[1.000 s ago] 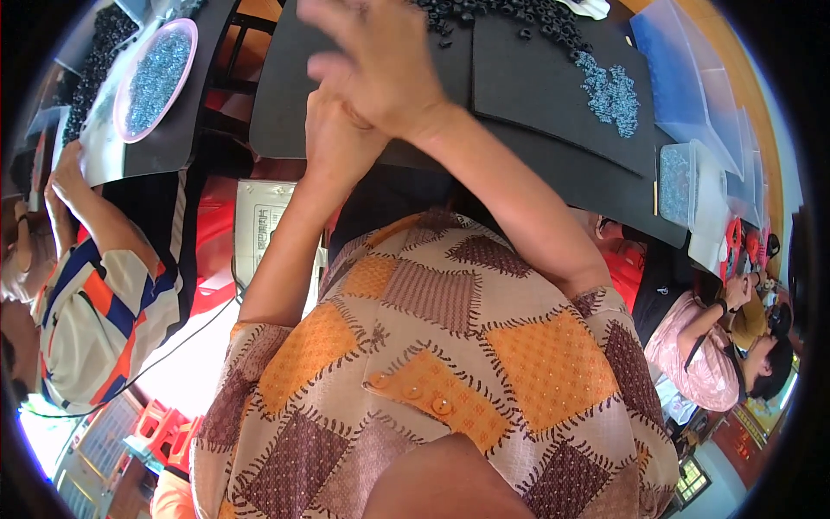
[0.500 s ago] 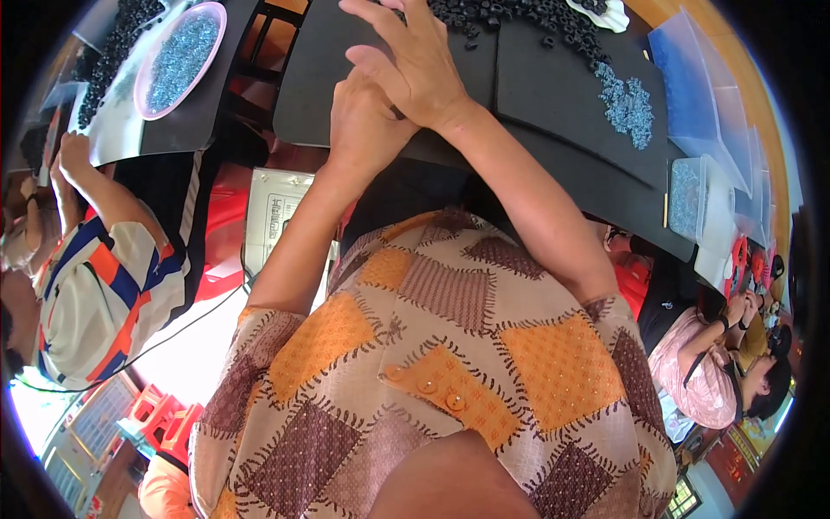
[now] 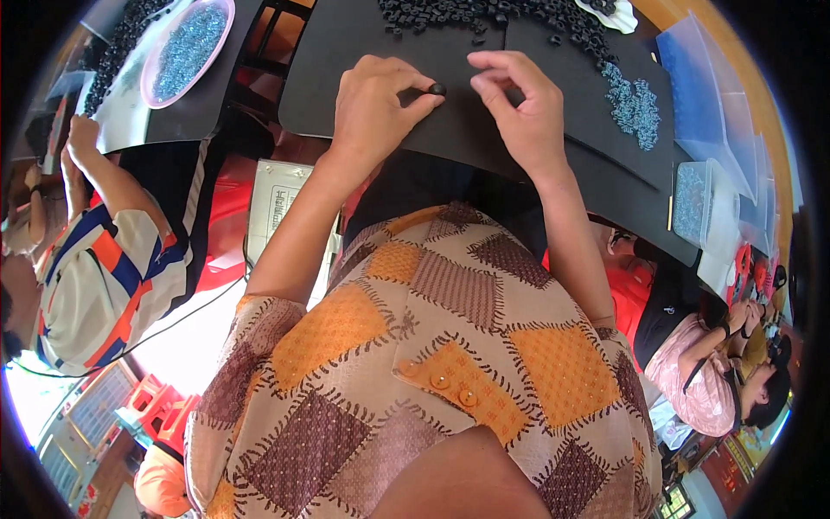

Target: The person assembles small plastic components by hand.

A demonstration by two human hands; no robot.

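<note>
My left hand (image 3: 373, 108) pinches a small black ring-shaped part (image 3: 437, 88) between thumb and forefinger, just above the black mat (image 3: 346, 60). My right hand (image 3: 519, 104) hovers right beside it, fingers curled toward the part; whether it holds anything small is too fine to tell. A heap of the same black parts (image 3: 484, 13) lies at the mat's far edge. A pile of small blue-grey pieces (image 3: 635, 104) lies on the mat to the right of my right hand.
A pink bowl of blue-grey pieces (image 3: 186, 48) sits far left on another black mat. A clear box of blue pieces (image 3: 692, 203) stands at the right. A person in a striped shirt (image 3: 104, 259) works at left; other people (image 3: 700, 381) sit at right.
My hands were pressed together over the mat; now they have separated and lowered, the left pinching a black part. The view has tilted, showing more of the table.
</note>
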